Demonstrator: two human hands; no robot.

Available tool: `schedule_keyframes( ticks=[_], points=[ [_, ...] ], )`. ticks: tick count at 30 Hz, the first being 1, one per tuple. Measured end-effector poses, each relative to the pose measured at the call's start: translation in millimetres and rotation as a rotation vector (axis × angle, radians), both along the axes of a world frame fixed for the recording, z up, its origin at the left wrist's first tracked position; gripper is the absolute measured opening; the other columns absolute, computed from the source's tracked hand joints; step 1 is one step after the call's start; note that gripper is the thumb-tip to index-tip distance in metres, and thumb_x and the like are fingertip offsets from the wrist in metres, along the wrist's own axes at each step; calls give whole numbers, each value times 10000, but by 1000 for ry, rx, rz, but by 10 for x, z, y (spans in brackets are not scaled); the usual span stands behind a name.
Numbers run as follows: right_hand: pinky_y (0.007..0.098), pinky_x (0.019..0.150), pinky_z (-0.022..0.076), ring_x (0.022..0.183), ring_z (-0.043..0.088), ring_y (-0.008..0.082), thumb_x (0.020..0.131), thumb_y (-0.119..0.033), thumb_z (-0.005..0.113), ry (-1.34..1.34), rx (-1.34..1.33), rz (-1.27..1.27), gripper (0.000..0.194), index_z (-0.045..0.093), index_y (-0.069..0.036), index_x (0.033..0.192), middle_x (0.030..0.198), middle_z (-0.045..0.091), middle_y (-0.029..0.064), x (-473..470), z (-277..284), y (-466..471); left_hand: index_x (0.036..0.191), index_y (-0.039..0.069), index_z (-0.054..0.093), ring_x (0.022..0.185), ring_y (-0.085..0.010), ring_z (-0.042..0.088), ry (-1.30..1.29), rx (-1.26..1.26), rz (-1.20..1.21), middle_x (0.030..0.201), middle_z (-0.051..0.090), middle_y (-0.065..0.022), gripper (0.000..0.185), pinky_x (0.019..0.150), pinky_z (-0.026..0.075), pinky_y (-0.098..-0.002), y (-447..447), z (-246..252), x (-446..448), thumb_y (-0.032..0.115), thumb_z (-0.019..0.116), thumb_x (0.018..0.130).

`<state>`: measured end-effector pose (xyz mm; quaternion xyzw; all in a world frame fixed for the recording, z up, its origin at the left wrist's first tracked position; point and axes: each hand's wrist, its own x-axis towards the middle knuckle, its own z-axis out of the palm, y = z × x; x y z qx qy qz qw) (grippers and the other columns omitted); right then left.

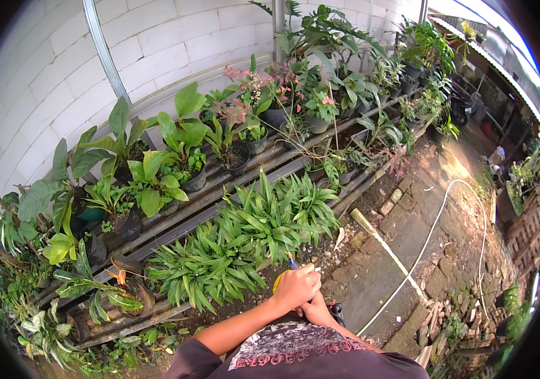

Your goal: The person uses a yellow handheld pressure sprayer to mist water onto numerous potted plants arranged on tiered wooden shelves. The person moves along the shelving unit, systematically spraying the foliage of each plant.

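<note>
My left hand (298, 284) is closed around a small sprayer with a blue nozzle (291, 261) and a yellow part beside the wrist. Just below it, my right hand (316, 310) grips the sprayer's lower part, which the fingers mostly hide. From the nozzle a thin streak of water points towards dense strap-leaved green plants (270, 222) in front of me. Behind these, potted broad-leaved plants (156, 175) stand in dark pots on a ridged metal rack (194, 218).
A white block wall (165, 42) rises behind the rack. To the right, a pale hose (433, 227) loops over the paving, crossing a long pole (388, 251). Broken tiles and wood scraps (433, 322) lie at the lower right, near a stack of roof tiles (530, 232).
</note>
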<state>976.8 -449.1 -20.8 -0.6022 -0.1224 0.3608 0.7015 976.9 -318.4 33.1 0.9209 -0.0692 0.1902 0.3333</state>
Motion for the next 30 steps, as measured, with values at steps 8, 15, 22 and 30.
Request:
schedule_keyframes(
  ticks=[8, 15, 22, 30],
  points=[
    [300, 822, 536, 940, 648, 162, 864, -49, 730, -23, 174, 201, 1070, -74, -82, 1570, 1193, 578, 143, 360, 185, 209, 639, 38, 592, 578, -313, 592, -17, -11, 127, 701, 552, -92, 235, 547, 478, -420, 436, 257, 438, 164, 704, 802],
    [323, 1057, 405, 1274, 488, 228, 800, -55, 699, -371, 29, -88, 1028, 16, 42, 1562, 1461, 389, 207, 469, 201, 727, 630, 3, 517, 624, -337, 568, -33, -81, 169, 696, 528, -109, 309, 577, 448, -427, 723, 461, 719, 170, 716, 798],
    [336, 1061, 402, 1284, 484, 243, 770, -53, 673, -374, 30, -118, 999, 68, 51, 1559, 1432, 418, 221, 587, 326, 892, 719, -27, 596, 632, -284, 577, -86, -264, 205, 737, 561, -125, 243, 612, 462, -374, 852, 509, 781, 153, 735, 805],
    [329, 1041, 410, 1266, 498, 232, 765, -71, 697, -562, 92, -78, 1005, 91, 59, 1556, 1430, 433, 217, 431, 415, 865, 665, -24, 579, 558, -319, 554, -83, -232, 246, 655, 552, -144, 305, 552, 446, -396, 852, 717, 501, 185, 717, 838]
  ],
)
